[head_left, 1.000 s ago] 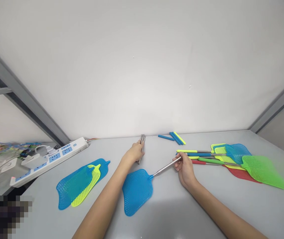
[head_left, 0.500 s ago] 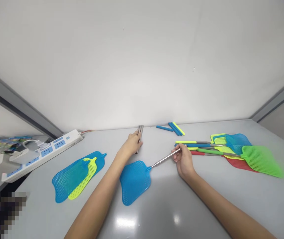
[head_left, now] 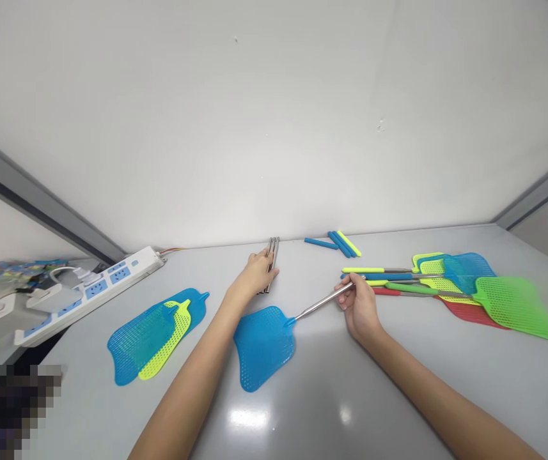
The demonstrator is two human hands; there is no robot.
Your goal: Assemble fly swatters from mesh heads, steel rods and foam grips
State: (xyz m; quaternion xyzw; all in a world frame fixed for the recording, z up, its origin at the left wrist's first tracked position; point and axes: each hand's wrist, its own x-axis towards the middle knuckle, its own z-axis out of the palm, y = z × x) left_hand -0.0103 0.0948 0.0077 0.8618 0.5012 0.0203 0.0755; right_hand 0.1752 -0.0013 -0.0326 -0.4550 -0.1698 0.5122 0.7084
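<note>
My left hand [head_left: 257,271] is closed over several slim metal rods [head_left: 275,246] lying side by side near the back wall. Part of the rods is hidden beneath the fingers. In a pinch, my right hand [head_left: 360,308] holds the bare metal rod of a blue fly swatter [head_left: 266,348]. That rod [head_left: 319,304] slants down to the left into the neck of the swatter's perforated head. The head is on the table, between my forearms, and its left edge touches or passes behind my left forearm.
Loose blue and yellow grip sleeves [head_left: 343,244] lie by the wall. Several swatters with coloured grips are piled at right, a green swatter [head_left: 513,306] on top. Blue and yellow swatter heads [head_left: 144,338] overlap at left, near a white power strip [head_left: 96,291] with plugs.
The whole view has shifted slightly, so things sit a little further right and higher. Both hands keep their holds, and the rods under my left hand lean a bit more.
</note>
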